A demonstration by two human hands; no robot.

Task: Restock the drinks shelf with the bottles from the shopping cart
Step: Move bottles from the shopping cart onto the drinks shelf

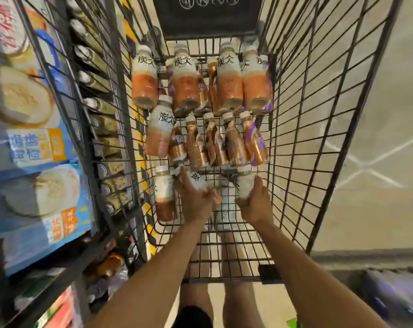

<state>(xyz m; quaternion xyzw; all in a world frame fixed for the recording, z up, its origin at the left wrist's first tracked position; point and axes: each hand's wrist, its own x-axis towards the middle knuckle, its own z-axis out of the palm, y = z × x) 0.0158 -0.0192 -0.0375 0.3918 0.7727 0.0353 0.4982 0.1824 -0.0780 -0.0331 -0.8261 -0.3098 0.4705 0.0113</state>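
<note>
**Both hands on bottles inside the cart**

While I look down through the head camera, both bare arms reach into the black wire shopping cart (295,129). My left hand (196,200) is wrapped around a white-and-orange labelled plastic bottle (198,182) with black characters on it, tilted with its cap end pointing away to the upper left. My right hand (255,202) grips a second white-labelled bottle (244,184) with a pale cap, which points away from me near the cart's middle. Both hands are closed on their bottles, fingers curled round the bodies.

Just left of the left hand, another white-and-orange bottle (165,195) lies on the cart floor. Beyond the hands lies a row of slim copper-coloured bottles (215,143), some with purple on the labels, packed side by side. Further off, at the far end of the cart, a row of larger white-and-orange bottles (229,76) rests touching one another.

To the left of the cart stands a dark metal shelf unit (65,95) holding rows of canned drinks (110,162), seen end-on, and blue printed cartons (34,162). The grey floor (378,114) shows on the right.
</note>
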